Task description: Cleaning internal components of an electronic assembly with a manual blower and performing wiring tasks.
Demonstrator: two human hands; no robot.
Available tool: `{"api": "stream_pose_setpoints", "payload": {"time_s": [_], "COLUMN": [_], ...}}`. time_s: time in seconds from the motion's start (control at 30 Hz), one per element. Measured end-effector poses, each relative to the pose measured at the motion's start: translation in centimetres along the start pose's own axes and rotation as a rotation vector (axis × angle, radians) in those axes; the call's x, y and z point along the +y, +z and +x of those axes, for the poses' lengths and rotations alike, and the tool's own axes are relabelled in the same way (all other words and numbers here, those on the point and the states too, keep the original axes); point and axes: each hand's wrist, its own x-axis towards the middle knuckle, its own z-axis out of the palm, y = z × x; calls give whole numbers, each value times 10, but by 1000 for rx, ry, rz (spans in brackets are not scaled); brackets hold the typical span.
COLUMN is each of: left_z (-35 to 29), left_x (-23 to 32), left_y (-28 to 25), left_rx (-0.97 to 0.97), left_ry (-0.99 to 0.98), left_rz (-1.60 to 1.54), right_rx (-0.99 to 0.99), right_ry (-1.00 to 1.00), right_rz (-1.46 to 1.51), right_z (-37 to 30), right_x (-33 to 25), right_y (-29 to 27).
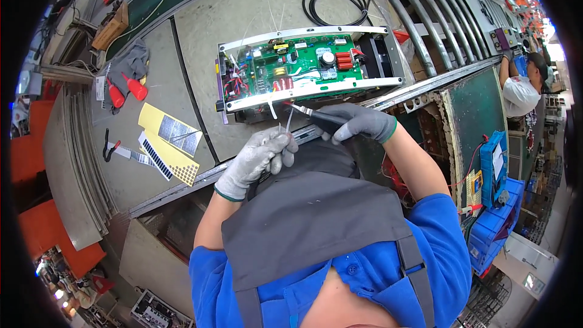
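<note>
My left hand [258,159], in a pale grey glove, is closed with its fingertips pinching a thin white strip [289,119] that looks like a cable tie. Gripped in my gloved right hand [363,124] is a black-handled tool [327,123] with a short metal tip; its exact kind is unclear. The tip is beside the strip, at the near edge of an open metal chassis [358,87]. Inside the chassis lies a green circuit board [316,73] with red and yellow parts and wires at its left end. Another white strip [271,108] sticks out over the near rail.
Left on the bench are red-handled tools [135,87], yellow sticker sheets [155,120] and a grey cloth [129,61]. A coiled black cable [336,3] lies behind the chassis. Metal rollers [419,21] run at the right, where another person [521,88] works. A blue crate [495,225] stands lower right.
</note>
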Motion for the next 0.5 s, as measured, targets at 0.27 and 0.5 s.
{"api": "stream_pose_setpoints", "payload": {"time_s": [0.27, 0.5], "left_z": [-8, -47], "left_x": [22, 30], "left_y": [0, -17], "left_rx": [60, 205], "left_ry": [138, 271], "left_rz": [506, 905], "right_rx": [300, 430], "right_ry": [-143, -89], "right_rz": [-378, -838], "right_z": [-9, -22], "right_x": [-5, -38], "right_y": [37, 69]}}
